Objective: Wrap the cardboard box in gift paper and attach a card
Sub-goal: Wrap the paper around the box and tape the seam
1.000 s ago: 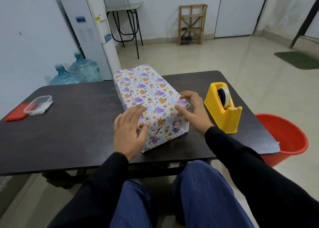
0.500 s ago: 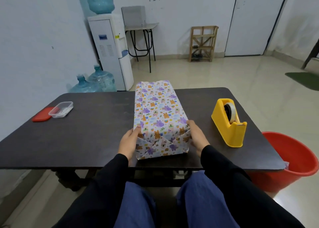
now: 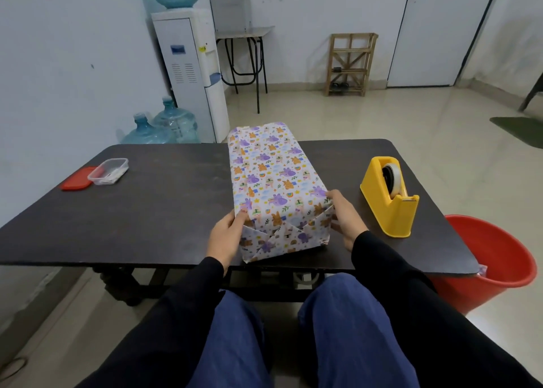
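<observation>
Near edge of tabletop [image 3: 161, 211]: left hand [image 3: 224, 235] and right hand [image 3: 345, 217] clasp the box [image 3: 273, 179] by its near corners, thumbs on top

A plain office or utility room. Well beyond where the left hand [image 3: 226, 235] and right hand [image 3: 343, 217] grip the box [image 3: 273, 182], a water cooler [image 3: 191, 73] stands against a bare white wall [image 3: 73, 49], with spare bottles [image 3: 173, 126] beside it. Farther right are a folding table [image 3: 244, 32], a wooden rack [image 3: 351, 64] and a door [image 3: 435, 29] on a tiled floor [image 3: 382, 117]. A tape dispenser [image 3: 388, 199] sits right of the grip.
</observation>
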